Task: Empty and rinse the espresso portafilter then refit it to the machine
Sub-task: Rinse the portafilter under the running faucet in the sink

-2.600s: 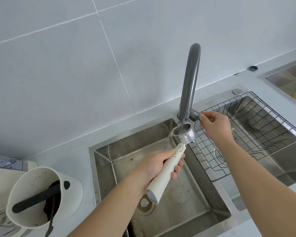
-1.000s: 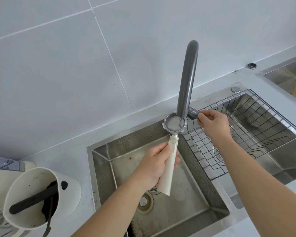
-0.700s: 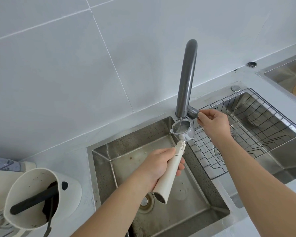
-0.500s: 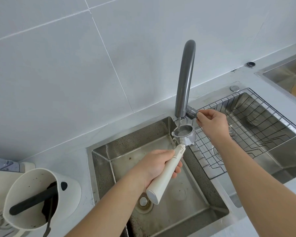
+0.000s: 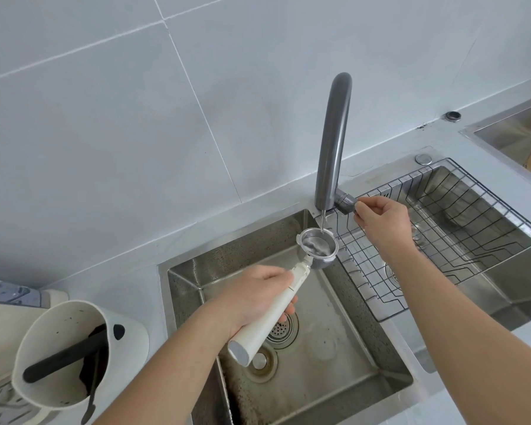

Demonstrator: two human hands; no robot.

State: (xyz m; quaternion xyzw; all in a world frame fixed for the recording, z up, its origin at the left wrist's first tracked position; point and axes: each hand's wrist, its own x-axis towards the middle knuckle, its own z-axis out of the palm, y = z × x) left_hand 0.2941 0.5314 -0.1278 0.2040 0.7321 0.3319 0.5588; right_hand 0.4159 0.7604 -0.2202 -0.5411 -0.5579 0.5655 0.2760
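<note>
My left hand (image 5: 252, 300) grips the white handle of the portafilter (image 5: 276, 311) over the left sink basin (image 5: 334, 348). Its metal basket (image 5: 318, 248) sits tilted just under the spout of the grey faucet (image 5: 331, 142), and a thin stream of water runs into it. My right hand (image 5: 380, 222) pinches the faucet lever (image 5: 347, 202) at the base of the spout. The espresso machine is mostly out of view.
A white knock box (image 5: 74, 354) with a black bar and dark coffee grounds stands on the counter at the lower left. A wire rack (image 5: 442, 234) lies across the right basin. The drain strainer (image 5: 276, 329) sits below the handle. Another steel basin (image 5: 518, 133) is at the far right.
The portafilter basket has tilted and moved about under the spout, from close against it to slightly lower. My right hand has stayed on the faucet lever. Water still runs.
</note>
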